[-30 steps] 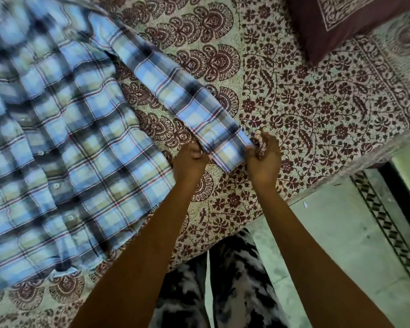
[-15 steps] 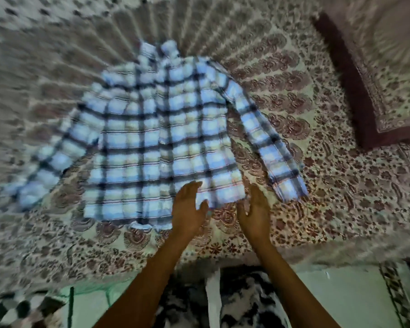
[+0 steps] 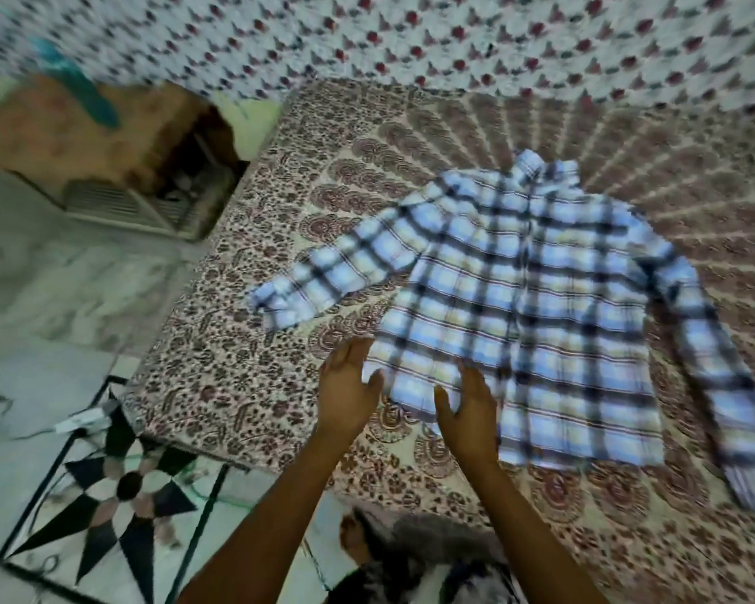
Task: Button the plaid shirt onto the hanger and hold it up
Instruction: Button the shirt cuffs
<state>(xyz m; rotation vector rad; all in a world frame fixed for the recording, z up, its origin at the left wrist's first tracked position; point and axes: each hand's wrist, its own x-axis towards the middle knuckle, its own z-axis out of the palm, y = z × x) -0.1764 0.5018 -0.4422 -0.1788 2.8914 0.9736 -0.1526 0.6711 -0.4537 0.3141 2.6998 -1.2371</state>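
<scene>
The shirt (image 3: 532,298) lies flat and spread on the patterned bedsheet (image 3: 245,342), collar away from the person, both sleeves stretched out to the sides. Both hands hover at its near hem, fingers straight and gripping nothing: the left hand (image 3: 345,390) just off the hem's corner, the right hand (image 3: 469,407) over the cloth. Tiled floor (image 3: 62,298) shows beside the bed.

This was a home bedroom: beyond the fingers (image 3: 471,377) a block-printed bedspread (image 3: 245,342) covered the bed, and patterned floor tiles (image 3: 118,486) lay left of them.
</scene>
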